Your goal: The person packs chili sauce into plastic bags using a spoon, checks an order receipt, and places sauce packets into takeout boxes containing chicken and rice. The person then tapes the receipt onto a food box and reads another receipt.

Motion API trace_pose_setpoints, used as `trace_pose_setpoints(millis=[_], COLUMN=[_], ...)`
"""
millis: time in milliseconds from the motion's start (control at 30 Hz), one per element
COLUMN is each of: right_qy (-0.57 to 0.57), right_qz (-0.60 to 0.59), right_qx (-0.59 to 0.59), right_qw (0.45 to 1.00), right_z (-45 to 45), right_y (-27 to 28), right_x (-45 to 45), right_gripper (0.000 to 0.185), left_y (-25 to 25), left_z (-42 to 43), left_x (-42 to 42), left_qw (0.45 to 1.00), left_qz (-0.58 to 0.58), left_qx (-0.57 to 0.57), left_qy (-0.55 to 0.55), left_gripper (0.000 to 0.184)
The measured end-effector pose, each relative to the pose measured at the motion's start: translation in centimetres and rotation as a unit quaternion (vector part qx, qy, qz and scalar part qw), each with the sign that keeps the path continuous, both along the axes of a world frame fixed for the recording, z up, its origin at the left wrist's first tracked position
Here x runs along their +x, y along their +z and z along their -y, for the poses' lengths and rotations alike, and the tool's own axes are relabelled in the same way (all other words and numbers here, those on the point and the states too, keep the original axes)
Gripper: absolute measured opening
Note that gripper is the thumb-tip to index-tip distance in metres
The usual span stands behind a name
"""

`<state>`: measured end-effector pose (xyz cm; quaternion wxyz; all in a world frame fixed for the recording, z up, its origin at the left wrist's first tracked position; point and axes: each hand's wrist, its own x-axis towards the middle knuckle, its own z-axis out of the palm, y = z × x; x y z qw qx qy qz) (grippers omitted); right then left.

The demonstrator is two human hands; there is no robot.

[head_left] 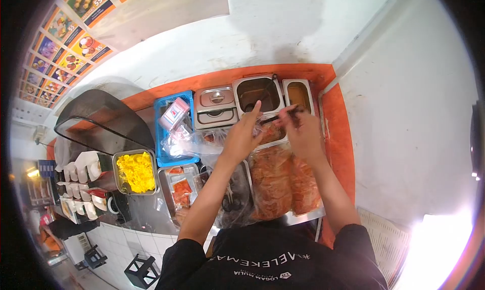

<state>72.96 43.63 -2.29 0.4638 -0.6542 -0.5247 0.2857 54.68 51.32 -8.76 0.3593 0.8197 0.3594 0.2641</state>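
White wall (399, 103) behind steel pan (237, 99).
Left hand (243, 137): fingers part-open; right hand (303, 133): fingers curled; any hold, we cannot tell.

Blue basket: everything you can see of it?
The blue basket is rectangular, open-topped, and looks like plastic. It sits upright, its long sides running away from the person, between a dark mesh cover and lidded metal pans. A pink-and-white pack lies tilted inside, with clear plastic that reaches past the right rim. The bottom is mostly hidden.
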Motion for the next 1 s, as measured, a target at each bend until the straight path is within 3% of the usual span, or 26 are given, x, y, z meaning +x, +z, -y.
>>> trace_pose_setpoints(millis=[33,133,333,433,467,533,633,833,933,967,1000], right_qy=[0.072,0.227,0.132,0.046,0.002,-0.083,-0.174,-0.257,-0.040,0.030,0.042], right_qz=[0.007,0.194,0.102,0.057,-0.016,-0.162,-0.153,-0.228,-0.069,-0.133,-0.038], right_qx=[0.001,0.093,0.086,0.097,0.084,0.055,0.054,0.119,-0.024,-0.044,0.021], right_qw=[0.997,0.950,0.982,0.993,0.996,0.982,0.971,0.931,0.997,0.990,0.998], right_z=[0.1,0.7,3.3,3.9,4.1,4.4,4.2,4.2,3.6,4.2,4.0], right_y=[0.2,1.3,1.7,0.0,-0.1,-0.2,-0.7,-5.6,-9.9,-10.1,-10.2], right_x=[-0.4,-0.4,-1.1,-1.0,-1.2,-2.1,-2.0,-0.8,0.6,0.1,0.2], right_gripper=[0.015,0.020,0.028,0.018,0.015,0.013,0.007,0.015,0.035,0.055,0.058], left_y=[-0.1,-0.7,-1.3,-1.6,-1.7,-1.5,-0.7,-1.3,0.7,1.7,2.8], left_z=[0.0,-0.3,-0.4,-0.3,-0.3,-0.1,0.3,0.6,1.1,1.6,2.0], left_x=[0.0,-0.2,-0.6,-0.4,-0.3,-0.3,-0.3,-1.5,-2.9,-3.5,-4.2], left_qw=[1.000,0.998,0.994,0.992,0.991,0.991,0.993,0.996,0.995,0.995,0.994], left_qz=[0.015,0.060,0.099,0.124,0.132,0.133,0.108,0.047,0.083,0.095,0.107], left_qx=[0.006,0.029,0.050,0.025,0.003,-0.026,-0.033,-0.001,-0.002,0.005,0.014], left_qy=[0.000,0.003,0.008,0.013,0.016,0.020,0.026,0.071,0.055,0.042,0.031], left_gripper=[0.095,0.092,0.093,0.094,0.095,0.095,0.095,0.097,0.098,0.098,0.098])
